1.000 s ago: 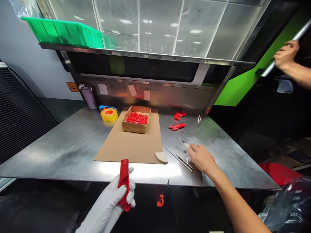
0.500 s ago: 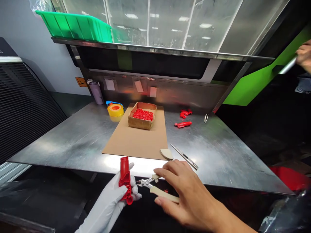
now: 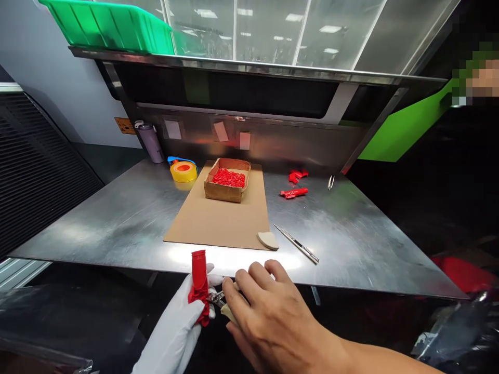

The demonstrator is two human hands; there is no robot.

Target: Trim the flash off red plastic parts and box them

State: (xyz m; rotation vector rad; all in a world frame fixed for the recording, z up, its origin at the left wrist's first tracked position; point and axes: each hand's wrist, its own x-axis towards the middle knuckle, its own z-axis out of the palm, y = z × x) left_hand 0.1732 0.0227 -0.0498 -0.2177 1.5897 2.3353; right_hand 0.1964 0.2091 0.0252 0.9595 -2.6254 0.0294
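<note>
My left hand (image 3: 183, 317), in a white glove, grips a red plastic part (image 3: 199, 275) with a round tube at its upper end. The part stands upright, in front of the table's near edge. Bare and wrapped round a pair of pliers (image 3: 218, 298) with cream handles, my right hand (image 3: 268, 306) is close beside the left. The plier jaws touch or nearly touch the red part's right side; the exact contact is too small to make out. Much of the handles is hidden behind my right fingers.
On the metal table (image 3: 128, 218) lies a cardboard sheet (image 3: 214, 223) bearing a box (image 3: 224, 193) of small red pieces. Right of it are another red part (image 3: 294, 193), a thin metal tool (image 3: 296, 244) and tweezers (image 3: 331, 183). Yellow tape (image 3: 183, 172) lies left.
My right hand has moved left with the pliers, bringing the jaws up to the red part, and its fingers have closed further on the handles. The view has tilted slightly down.
</note>
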